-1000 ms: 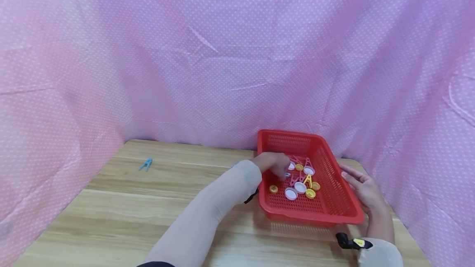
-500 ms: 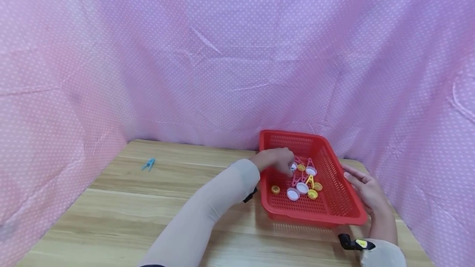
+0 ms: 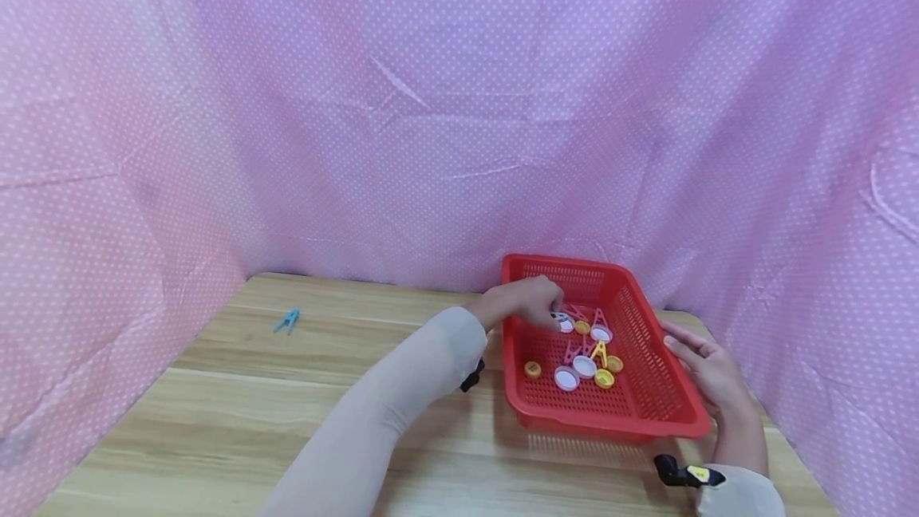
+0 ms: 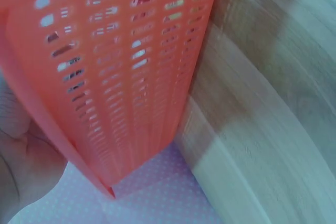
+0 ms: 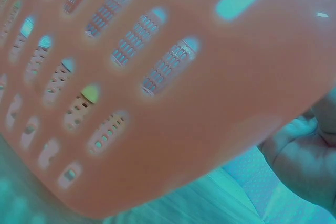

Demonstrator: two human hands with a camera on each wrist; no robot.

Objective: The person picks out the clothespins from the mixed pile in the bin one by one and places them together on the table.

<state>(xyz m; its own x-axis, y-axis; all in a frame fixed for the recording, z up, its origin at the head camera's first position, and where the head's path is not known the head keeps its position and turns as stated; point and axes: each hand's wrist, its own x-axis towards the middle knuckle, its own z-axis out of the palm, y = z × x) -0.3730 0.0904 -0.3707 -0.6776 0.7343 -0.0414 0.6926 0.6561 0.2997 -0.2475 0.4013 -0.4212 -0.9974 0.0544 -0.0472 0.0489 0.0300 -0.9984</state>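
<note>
A red plastic basket (image 3: pixel 603 425) stands on the right part of the wooden table. My left hand (image 3: pixel 534 299) reaches over its left wall, fingers curled and pinching a small pale blue clothespin (image 3: pixel 559 316), mostly covered by the fingers. Beside this hand lie a white cap (image 3: pixel 566 326), a yellow cap (image 3: pixel 582 327) and several pink clothespins (image 3: pixel 599 316). At the basket's right rim, my right hand (image 3: pixel 711 369) rests its extended fingers and thumb against the outside. Each wrist view shows mainly the slotted red wall, with part of the hand behind the rim.
Nearer the basket's front lie a yellow clothespin (image 3: pixel 599 353), more white caps (image 3: pixel 566 378) and yellow caps (image 3: pixel 532 369). A blue clothespin (image 3: pixel 287 321) lies far left on the table (image 3: pixel 237 397). A pink dotted curtain (image 3: pixel 459 142) closes off the back and sides.
My left hand first moved right inside the basket with the pale blue clothespin, then drew back slightly left and up. The right hand stays at the rim.
</note>
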